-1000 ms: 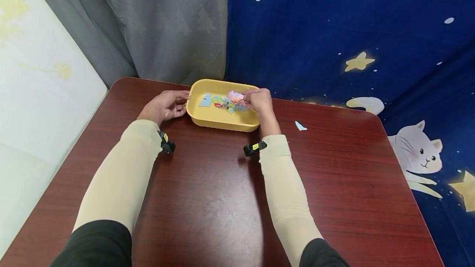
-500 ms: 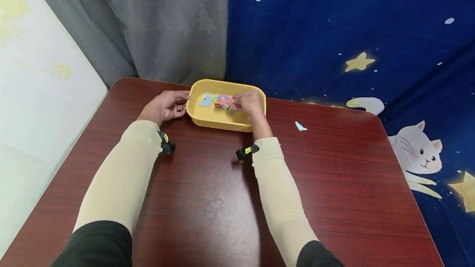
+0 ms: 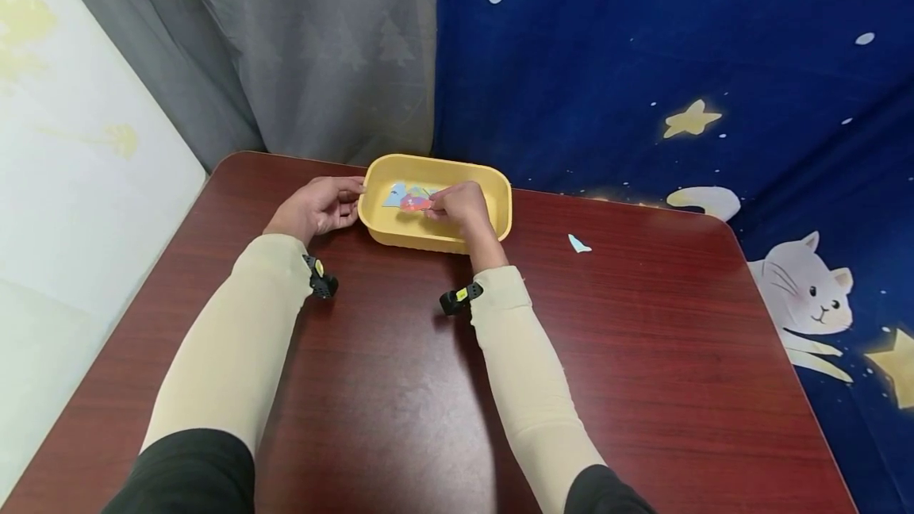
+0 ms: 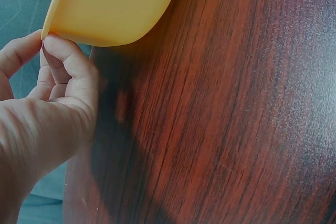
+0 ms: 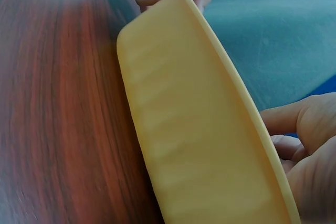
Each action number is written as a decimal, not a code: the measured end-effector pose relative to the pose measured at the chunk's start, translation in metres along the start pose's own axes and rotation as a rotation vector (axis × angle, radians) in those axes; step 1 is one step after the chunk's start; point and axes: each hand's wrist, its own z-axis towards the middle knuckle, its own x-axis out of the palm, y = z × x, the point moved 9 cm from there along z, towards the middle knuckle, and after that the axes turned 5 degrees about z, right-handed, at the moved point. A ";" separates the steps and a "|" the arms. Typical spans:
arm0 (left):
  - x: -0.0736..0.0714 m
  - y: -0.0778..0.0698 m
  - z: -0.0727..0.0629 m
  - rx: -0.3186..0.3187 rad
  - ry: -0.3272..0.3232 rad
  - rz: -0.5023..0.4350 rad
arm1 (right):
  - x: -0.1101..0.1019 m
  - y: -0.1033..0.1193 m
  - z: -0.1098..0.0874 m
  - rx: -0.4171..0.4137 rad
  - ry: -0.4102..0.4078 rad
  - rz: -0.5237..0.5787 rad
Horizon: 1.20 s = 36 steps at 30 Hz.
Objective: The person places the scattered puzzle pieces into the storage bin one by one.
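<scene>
A yellow rectangular plastic bin (image 3: 421, 241) sits near the far edge of the table. My left hand (image 3: 317, 203) pinches its left rim between thumb and forefinger, which the left wrist view shows close up. Reaching inside over the bin's middle, my right hand (image 3: 460, 203) pinches a flat pink-and-red printed piece (image 3: 413, 201) at its edge. Light blue and multicoloured flat pieces (image 3: 393, 194) lie on the bin floor, some covered by the pink piece and the hand. In the right wrist view the bin's wall (image 5: 173, 108) hides the right fingertips.
One small pale blue piece (image 3: 579, 243) lies on the dark red wooden table (image 3: 664, 339), to the right of the bin. Behind the table's far edge hang a grey curtain (image 3: 343, 46) and a blue starry one (image 3: 585, 62).
My right hand has moved left and deeper into the bin, carrying the pink piece from the right side toward the blue piece at left. The left hand has stayed on the rim.
</scene>
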 end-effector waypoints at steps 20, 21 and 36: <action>-0.001 0.004 0.001 0.011 -0.010 -0.014 | 0.024 -0.006 0.013 0.031 -0.087 -0.543; -0.001 0.003 0.001 0.012 -0.008 -0.014 | 0.025 -0.006 0.013 0.035 -0.086 -0.547; 0.000 0.000 0.004 0.016 0.002 -0.011 | 0.035 -0.005 0.017 0.038 -0.067 -0.643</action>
